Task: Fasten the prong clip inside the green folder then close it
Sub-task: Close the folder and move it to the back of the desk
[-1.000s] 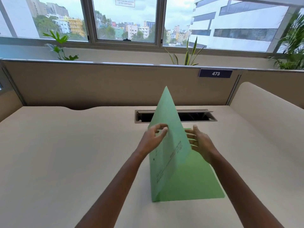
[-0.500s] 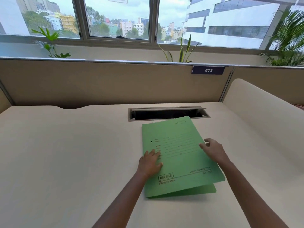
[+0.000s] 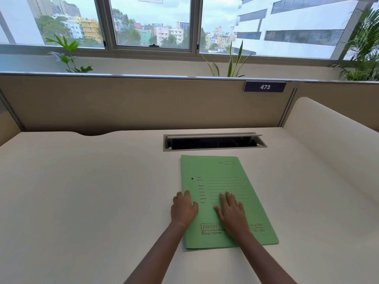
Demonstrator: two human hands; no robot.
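The green folder (image 3: pixel 223 181) lies shut and flat on the cream desk (image 3: pixel 92 191), its printed front cover facing up. My left hand (image 3: pixel 183 209) rests flat on the folder's left spine edge, fingers together. My right hand (image 3: pixel 231 212) lies palm down on the middle of the cover, fingers spread. Neither hand grips anything. The prong clip is hidden inside the folder.
An open cable slot (image 3: pixel 214 142) is set into the desk just behind the folder. A beige partition (image 3: pixel 143 103) with a "473" label (image 3: pixel 264 87) closes the back. A rounded side panel (image 3: pixel 332 140) rises on the right. Plants stand on the window ledge.
The front cover swung down from upright to flat, shutting the folder. My right hand moved from the folder's right edge to the middle of the cover; my left stays at the spine.
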